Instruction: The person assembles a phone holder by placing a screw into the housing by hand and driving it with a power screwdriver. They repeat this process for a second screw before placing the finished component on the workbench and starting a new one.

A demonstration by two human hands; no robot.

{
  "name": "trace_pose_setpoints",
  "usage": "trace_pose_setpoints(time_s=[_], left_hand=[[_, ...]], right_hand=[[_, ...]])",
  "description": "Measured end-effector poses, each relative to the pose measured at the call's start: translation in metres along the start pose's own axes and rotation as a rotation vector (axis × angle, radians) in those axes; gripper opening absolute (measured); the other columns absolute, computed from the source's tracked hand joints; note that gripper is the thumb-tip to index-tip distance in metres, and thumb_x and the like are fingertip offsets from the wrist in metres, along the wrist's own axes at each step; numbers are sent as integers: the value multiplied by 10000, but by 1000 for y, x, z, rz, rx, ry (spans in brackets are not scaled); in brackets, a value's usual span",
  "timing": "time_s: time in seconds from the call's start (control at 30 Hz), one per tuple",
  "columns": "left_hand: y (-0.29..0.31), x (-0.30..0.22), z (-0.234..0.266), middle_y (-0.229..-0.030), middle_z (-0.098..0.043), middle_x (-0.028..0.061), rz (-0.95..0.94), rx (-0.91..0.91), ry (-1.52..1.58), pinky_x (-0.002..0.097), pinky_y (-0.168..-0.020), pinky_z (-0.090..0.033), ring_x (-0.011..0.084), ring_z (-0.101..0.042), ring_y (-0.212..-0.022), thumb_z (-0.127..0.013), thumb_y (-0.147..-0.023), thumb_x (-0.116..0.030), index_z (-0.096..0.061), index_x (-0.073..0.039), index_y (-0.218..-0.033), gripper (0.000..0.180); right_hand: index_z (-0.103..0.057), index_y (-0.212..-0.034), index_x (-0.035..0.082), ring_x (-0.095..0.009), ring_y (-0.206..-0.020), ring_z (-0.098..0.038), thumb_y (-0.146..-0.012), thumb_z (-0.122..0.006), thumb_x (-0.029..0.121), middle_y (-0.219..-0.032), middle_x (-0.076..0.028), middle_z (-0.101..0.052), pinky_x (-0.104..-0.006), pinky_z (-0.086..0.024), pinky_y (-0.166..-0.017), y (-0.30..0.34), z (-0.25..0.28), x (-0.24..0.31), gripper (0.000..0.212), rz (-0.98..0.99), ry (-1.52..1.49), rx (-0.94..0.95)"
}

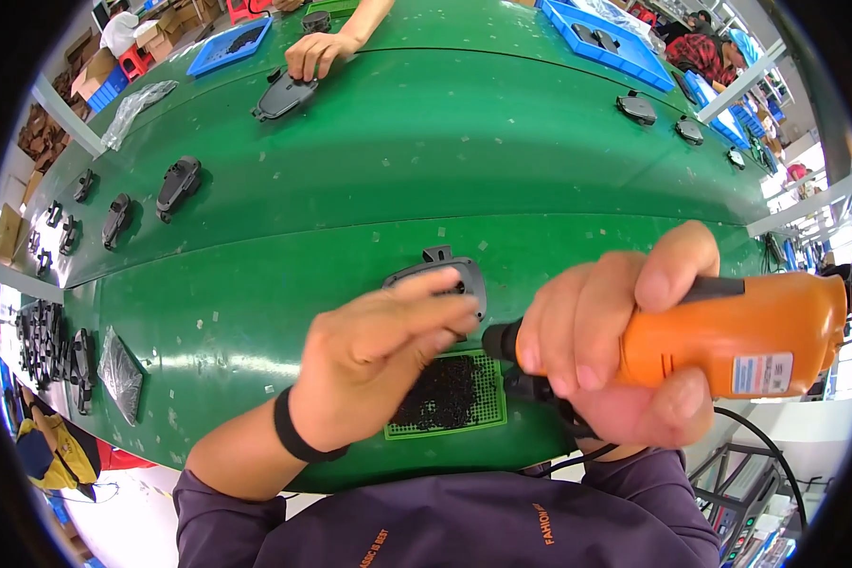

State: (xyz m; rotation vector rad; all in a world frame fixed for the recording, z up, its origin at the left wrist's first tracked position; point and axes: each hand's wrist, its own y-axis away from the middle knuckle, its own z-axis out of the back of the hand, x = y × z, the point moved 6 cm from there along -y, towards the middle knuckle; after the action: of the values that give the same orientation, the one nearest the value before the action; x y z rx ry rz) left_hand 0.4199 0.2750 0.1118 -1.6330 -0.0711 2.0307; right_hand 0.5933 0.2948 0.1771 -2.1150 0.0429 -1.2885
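My right hand [615,341] is wrapped round an orange electric screwdriver [786,327], its black nose pointing left. My left hand [369,364], with a black band on the wrist, has thumb and fingers drawn together close to that nose. Whatever lies between those fingers is too small or hidden to make out. Beneath the fingertips a dark grey plastic housing [475,284] rests on the green table [284,275], partly covered by my left hand. Nearer to me is a green perforated basket [490,393] holding many tiny black parts that look like screws.
Across the table another person's hand [320,55] touches a grey housing [279,99]. More housings [178,187] lie left and far right. Blue trays [634,59] stand at the back. A plastic bag [123,379] and piled black parts [43,346] lie left. A cable [767,445] hangs right.
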Motion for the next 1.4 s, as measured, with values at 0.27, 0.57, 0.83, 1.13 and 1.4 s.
trace_pose_setpoints(time_s=[0.27,0.57,0.83,1.13,1.4], left_hand=[[2,13,-4,-969,-703,142,-193,106,-428,445,-954,-562,380,-689,-1084,-598,-766,167,-699,8,-984,289],[3,23,-8,-951,-688,140,-107,95,-383,445,-937,-571,361,-694,-1075,-574,-747,173,-685,1,-948,286],[3,27,-8,-941,-699,143,-82,100,-384,442,-960,-566,346,-698,-1080,-567,-767,173,-686,-7,-928,269],[3,33,-7,-932,-705,142,-76,104,-385,439,-971,-566,333,-703,-1074,-567,-773,166,-687,-10,-919,258],[5,36,-8,-924,-703,136,-60,83,-351,437,-959,-573,329,-707,-1065,-577,-764,168,-688,-14,-924,267]], right_hand=[[-464,-1113,63,-162,-524,-507,-969,-581,324,-657,-42,-512,-342,-484,-558,-31,38,-42,320,-15,171,-222],[-476,-1080,61,-152,-516,-508,-951,-592,287,-646,-36,-504,-341,-480,-545,-35,45,-60,285,-67,189,-253],[-489,-1041,66,-153,-507,-504,-937,-622,287,-641,-38,-504,-333,-475,-536,-34,48,-72,278,-80,188,-235],[-491,-977,74,-152,-499,-502,-924,-648,296,-627,-44,-510,-332,-475,-533,-33,47,-82,277,-133,137,-187],[-490,-990,74,-145,-495,-497,-920,-665,288,-624,-43,-511,-317,-469,-525,-30,46,-84,285,-145,149,-203]])
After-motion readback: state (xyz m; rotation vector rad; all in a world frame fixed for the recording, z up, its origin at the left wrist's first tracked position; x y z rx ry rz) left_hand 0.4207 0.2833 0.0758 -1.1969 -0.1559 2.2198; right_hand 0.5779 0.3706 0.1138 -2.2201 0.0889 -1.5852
